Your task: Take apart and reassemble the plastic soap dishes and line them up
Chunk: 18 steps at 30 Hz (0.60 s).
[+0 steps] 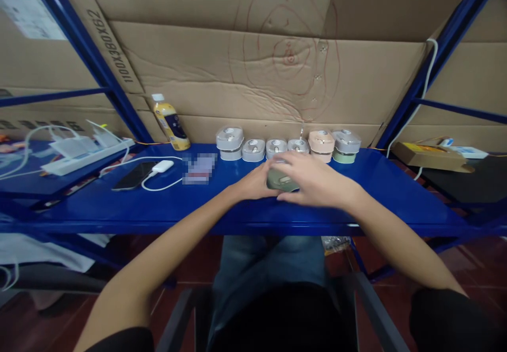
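A small grey-green container (281,179) is between my hands near the middle of the blue table (233,212). My left hand (255,183) is closed round its left side. Over its top and right side curve the fingers of my right hand (312,178), holding it too. Just behind my hands stands a row of small lidded containers: a stacked grey and white pair (230,141), single grey ones (253,150), a pink pair (321,145) and a grey one on a green one (346,145). My right hand partly hides the row's middle.
A yellow bottle (171,123) stands at the back left. Before it lie a black phone (137,176), a white charger (162,166) with its cable, and a blurred packet (200,168). Further left is a power strip (85,157); an open cardboard box (431,157) sits far right.
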{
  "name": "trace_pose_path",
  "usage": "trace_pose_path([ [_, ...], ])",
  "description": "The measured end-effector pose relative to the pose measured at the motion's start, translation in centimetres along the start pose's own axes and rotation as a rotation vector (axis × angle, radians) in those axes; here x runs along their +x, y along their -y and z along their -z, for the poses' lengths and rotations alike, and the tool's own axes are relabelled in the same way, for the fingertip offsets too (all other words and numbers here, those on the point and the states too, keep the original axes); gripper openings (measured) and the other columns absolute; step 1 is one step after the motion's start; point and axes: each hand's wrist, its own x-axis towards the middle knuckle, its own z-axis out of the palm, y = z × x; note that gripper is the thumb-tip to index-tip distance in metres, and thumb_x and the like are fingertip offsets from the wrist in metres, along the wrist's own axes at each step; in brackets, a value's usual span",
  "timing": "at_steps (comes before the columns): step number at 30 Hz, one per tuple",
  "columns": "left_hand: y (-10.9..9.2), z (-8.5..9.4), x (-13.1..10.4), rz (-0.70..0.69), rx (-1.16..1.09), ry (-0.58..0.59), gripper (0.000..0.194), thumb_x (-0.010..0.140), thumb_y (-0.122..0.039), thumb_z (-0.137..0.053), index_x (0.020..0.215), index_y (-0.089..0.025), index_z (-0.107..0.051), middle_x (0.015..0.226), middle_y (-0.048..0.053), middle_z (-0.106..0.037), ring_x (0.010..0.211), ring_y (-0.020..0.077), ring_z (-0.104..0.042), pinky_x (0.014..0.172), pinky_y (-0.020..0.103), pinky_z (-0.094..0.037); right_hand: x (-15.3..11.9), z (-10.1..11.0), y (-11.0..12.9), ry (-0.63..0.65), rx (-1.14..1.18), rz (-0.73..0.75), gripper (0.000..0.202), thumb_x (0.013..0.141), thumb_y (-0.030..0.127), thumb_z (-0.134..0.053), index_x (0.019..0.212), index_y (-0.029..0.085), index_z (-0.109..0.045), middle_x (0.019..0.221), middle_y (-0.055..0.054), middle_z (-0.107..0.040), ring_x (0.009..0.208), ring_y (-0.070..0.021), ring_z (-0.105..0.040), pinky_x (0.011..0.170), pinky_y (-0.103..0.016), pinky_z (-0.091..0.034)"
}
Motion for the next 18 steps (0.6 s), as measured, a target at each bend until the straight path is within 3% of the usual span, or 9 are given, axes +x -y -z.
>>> trace_pose_path([
  [2, 0.8, 0.1, 0.3, 0.035, -0.096, 0.042, 0.112, 0.071, -0.047, -0.091, 0.162, -0.017, -0.033, 0.153, 0.023, -0.058, 0.14, 0.0454, -0.059, 0.116, 0.061, -0.048, 1.3, -2.4, -4.9, 0.098, 0.011, -0.129, 0.099, 0.071, 0.046, -0.093, 0.157, 0.017, -0.053, 0.165, -0.021, -0.048, 0.152, -0.0449, -0.046, 0.121, -0.06, -0.043],
  [4, 1.4, 0.5, 0.2, 0.041, -0.198, 0.094, 0.119, 0.069, -0.044, -0.09, 0.165, -0.014, -0.026, 0.155, 0.025, -0.056, 0.144, 0.0435, -0.056, 0.12, 0.059, -0.045, 2.1, -4.5, -8.1, 0.186, 0.079, -0.132, 0.114, 0.066, 0.05, -0.095, 0.163, 0.017, -0.044, 0.167, -0.021, -0.046, 0.153, -0.0423, -0.046, 0.122, -0.054, -0.044],
  [8, 1.9, 1.0, -0.2, 0.023, -0.304, 0.138, 0.12, 0.068, -0.043, -0.091, 0.166, -0.015, -0.026, 0.162, 0.024, -0.05, 0.152, 0.0403, -0.048, 0.127, 0.056, -0.037, 2.2, -7.3, -9.5, 0.12, 0.209, -0.123, 0.114, 0.069, 0.056, -0.093, 0.164, 0.018, -0.043, 0.159, -0.02, -0.056, 0.143, -0.0379, -0.058, 0.117, -0.051, -0.049],
  [12, 1.5, 0.7, -0.4, 0.083, -0.282, 0.067, 0.117, 0.068, -0.049, -0.094, 0.163, -0.019, -0.033, 0.157, 0.021, -0.055, 0.147, 0.039, -0.053, 0.124, 0.056, -0.04, 1.3, -7.0, -9.5, 0.024, 0.356, -0.141, 0.101, 0.07, 0.06, -0.09, 0.156, 0.021, -0.053, 0.153, -0.016, -0.062, 0.138, -0.036, -0.061, 0.117, -0.053, -0.049],
  [15, 1.0, 0.6, -0.5, 0.097, -0.204, 0.049, 0.116, 0.07, -0.05, -0.094, 0.165, -0.021, -0.034, 0.15, 0.019, -0.06, 0.139, 0.039, -0.059, 0.118, 0.056, -0.047, -0.1, -5.7, -11.6, -0.032, 0.47, -0.228, 0.095, 0.071, 0.06, -0.089, 0.152, 0.023, -0.058, 0.151, -0.014, -0.065, 0.134, -0.0355, -0.064, 0.116, -0.053, -0.05],
  [18, 0.7, 0.7, -0.7, -0.004, -0.108, 0.073, 0.08, 0.08, -0.049, -0.086, 0.151, -0.024, -0.058, 0.146, 0.014, -0.061, 0.135, 0.0353, -0.061, 0.118, 0.054, -0.046, -1.7, -5.0, -14.2, -0.168, 0.485, -0.399, 0.086, 0.078, 0.061, -0.084, 0.15, 0.022, -0.059, 0.148, -0.015, -0.066, 0.131, -0.0367, -0.065, 0.112, -0.056, -0.052],
])
